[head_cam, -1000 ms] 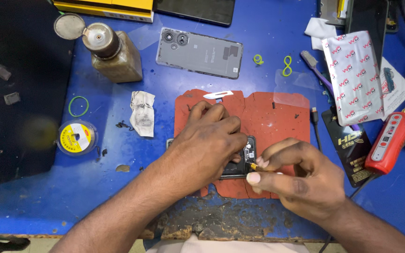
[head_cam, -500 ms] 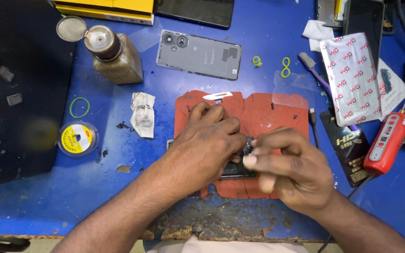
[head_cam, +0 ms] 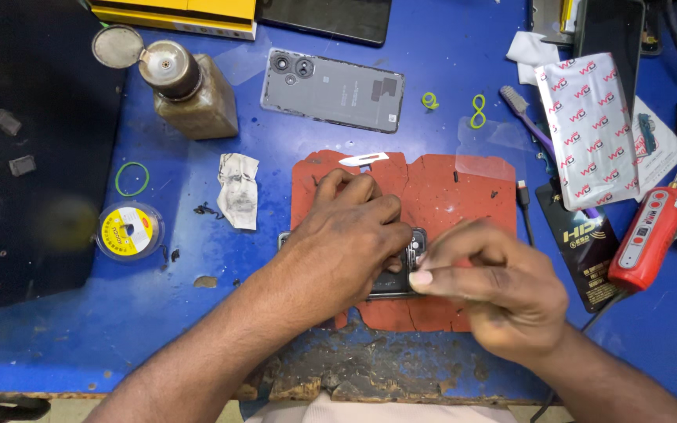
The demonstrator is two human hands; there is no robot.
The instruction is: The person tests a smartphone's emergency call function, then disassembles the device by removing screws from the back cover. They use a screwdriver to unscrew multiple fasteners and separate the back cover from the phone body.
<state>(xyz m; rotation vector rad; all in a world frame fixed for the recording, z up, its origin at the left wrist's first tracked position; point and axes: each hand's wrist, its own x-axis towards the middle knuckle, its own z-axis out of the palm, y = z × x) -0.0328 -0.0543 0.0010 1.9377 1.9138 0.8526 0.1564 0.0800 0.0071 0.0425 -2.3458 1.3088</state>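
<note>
Phone (head_cam: pixel 401 270) beneath left hand (head_cam: pixel 350 235)

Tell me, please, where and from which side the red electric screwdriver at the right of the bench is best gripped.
Grip the red screwdriver around its thick ribbed body, coming from above and the right. It lies tilted, its tip up and away, with the black packet tight on its left, so the right side looks freer.
</note>
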